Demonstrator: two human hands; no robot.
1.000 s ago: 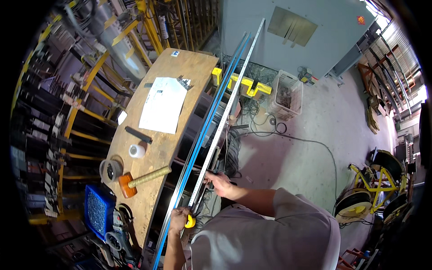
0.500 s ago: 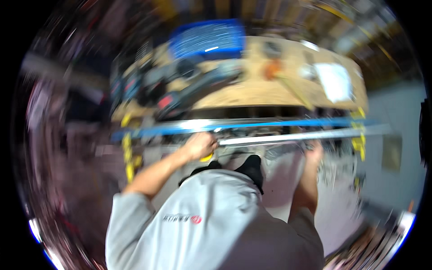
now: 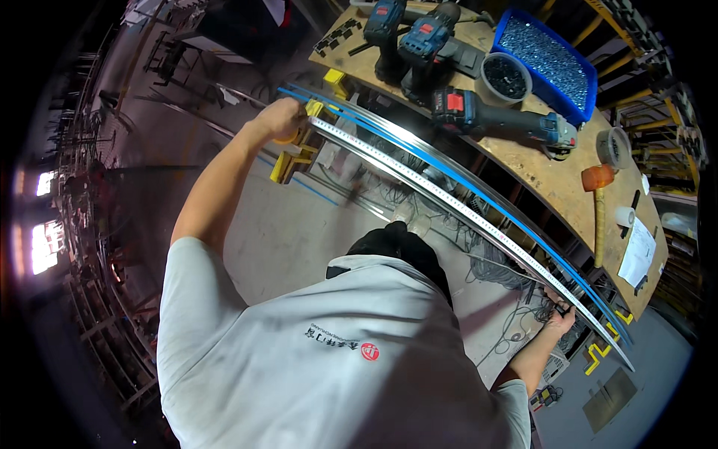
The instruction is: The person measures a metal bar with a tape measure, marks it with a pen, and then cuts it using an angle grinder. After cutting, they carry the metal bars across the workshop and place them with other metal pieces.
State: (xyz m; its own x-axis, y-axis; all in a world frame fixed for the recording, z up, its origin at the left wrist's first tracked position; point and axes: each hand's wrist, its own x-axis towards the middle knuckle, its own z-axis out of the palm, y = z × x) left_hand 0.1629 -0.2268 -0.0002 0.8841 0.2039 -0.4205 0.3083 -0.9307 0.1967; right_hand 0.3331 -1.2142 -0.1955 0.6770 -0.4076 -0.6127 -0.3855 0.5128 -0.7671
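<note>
My left hand point(image 3: 283, 120), at the upper left, is closed around a tape measure, of which only a yellow edge point(image 3: 287, 138) shows below the fingers. From it a white tape blade point(image 3: 434, 191) stretches down to the right along a silvery metal profile point(image 3: 359, 156). Beside it, on the bench side, runs a long blue strip point(image 3: 449, 169). Near the far right end of the blade, my right hand point(image 3: 558, 319) is at the profile's near side with fingers curled. Something small and dark shows at those fingers, too little to name. Yellow brackets point(image 3: 292, 162) stand under the left end.
Across the profiles stands a wooden bench point(image 3: 535, 168). On it lie cordless power tools point(image 3: 508, 123), a blue tray of screws point(image 3: 587, 93), a round tub point(image 3: 506, 77), an orange-headed mallet point(image 3: 598, 178) and a paper sheet point(image 3: 637, 251). Coiled wire point(image 3: 497, 271) lies below.
My view has turned, so the bench and profiles now slant down to the right. Both hands remain at the profile, my left hand still on the tape measure. The blur has cleared.
</note>
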